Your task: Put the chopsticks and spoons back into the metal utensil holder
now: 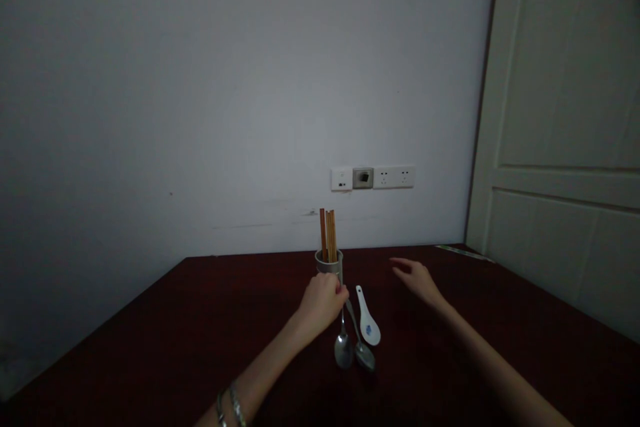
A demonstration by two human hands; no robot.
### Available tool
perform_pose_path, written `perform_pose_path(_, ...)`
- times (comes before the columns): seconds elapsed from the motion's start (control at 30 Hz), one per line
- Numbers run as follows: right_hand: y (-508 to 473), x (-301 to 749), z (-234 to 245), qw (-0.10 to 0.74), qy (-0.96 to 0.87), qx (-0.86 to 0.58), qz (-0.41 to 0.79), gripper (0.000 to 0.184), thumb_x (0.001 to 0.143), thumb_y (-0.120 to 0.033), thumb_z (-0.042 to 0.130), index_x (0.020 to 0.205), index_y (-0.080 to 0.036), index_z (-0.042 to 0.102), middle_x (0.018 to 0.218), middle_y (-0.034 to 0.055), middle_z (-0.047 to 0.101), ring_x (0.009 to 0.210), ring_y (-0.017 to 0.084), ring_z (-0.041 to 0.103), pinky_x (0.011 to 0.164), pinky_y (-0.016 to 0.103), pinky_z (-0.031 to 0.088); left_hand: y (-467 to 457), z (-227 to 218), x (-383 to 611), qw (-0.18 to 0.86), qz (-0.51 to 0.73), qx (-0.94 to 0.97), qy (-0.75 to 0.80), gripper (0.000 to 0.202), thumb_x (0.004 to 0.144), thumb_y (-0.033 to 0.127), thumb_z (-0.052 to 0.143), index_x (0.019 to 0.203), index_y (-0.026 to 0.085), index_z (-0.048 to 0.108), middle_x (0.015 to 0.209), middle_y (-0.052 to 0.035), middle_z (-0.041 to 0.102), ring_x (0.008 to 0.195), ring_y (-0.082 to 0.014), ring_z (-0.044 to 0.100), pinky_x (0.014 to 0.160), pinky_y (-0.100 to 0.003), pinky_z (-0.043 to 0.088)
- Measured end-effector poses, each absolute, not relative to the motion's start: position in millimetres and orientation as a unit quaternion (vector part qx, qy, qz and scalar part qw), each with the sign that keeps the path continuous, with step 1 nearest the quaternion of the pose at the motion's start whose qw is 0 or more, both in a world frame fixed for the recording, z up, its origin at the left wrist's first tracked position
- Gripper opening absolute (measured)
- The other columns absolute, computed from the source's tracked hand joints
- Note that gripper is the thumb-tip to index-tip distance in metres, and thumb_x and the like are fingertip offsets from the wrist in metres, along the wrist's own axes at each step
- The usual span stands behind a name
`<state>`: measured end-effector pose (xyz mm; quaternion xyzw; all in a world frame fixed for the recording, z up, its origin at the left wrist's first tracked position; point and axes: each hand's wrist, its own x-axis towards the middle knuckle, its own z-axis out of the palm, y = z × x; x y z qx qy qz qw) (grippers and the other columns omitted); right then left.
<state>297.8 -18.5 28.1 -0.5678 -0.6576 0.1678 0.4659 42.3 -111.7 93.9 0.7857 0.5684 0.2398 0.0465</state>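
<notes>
My left hand (320,299) is closed, its thumb and fingertips at the handle of a metal spoon (343,351) whose bowl points toward me. Part of that handle is hidden by the fingers. Just beyond the hand stands a metal cup (329,265), with several wooden chopsticks (329,235) upright in it; the hand covers the cup's lower part. A second metal spoon (365,356) lies slanted to the right of the first. Beside it rests a white soup spoon (369,329) with a blue mark. My right hand (419,281) is apart from these, fingers stretched out and holding nothing.
Everything lies on a dark red table (225,307) against a pale wall (250,93). Wall sockets (394,177) sit above its back edge. A thin, pale strip (465,253) lies at the back right corner, near a white panelled door (565,147).
</notes>
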Motion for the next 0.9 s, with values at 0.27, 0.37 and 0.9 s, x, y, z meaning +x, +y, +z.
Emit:
perform_pose_path(0.27,-67.8,200.4,124.8,0.525,-0.536,-0.330,0.572,0.032,0.068,-0.025,0.066,0.097,-0.012,0.060,0.093,0.0118,0.067,0.082,0.018,0.064,0.075,0.028,0.052,-131.5,120.3,37.6,0.025,0.286,0.792,0.539,0.023,0.076,0.023,0.043,0.065,0.015,0.061,0.063,-0.0055,0.061,0.056,-0.0139,0.054,0.051,-0.023,0.028)
perform_pose_path(0.37,-75.8,184.3,129.7,0.505,-0.529,-0.321,0.602,0.033,0.067,-0.023,0.067,0.097,-0.011,0.060,0.091,0.0117,0.067,0.081,0.017,0.065,0.072,0.025,0.053,-134.8,122.5,39.1,0.019,0.288,0.793,0.537,0.023,0.077,0.023,0.043,0.065,0.014,0.061,0.062,-0.0055,0.061,0.054,-0.0134,0.053,0.050,-0.023,0.027)
perform_pose_path(0.9,-79.3,177.8,127.3,0.521,-0.524,-0.334,0.585,0.019,0.066,-0.015,0.066,0.084,-0.010,0.063,0.079,0.0103,0.069,0.070,0.016,0.066,0.058,0.020,0.054,-141.1,123.9,40.3,0.007,0.261,0.786,0.560,0.027,0.080,0.039,0.044,0.079,0.018,0.061,0.072,-0.0066,0.063,0.068,-0.0187,0.058,0.059,-0.026,0.037)
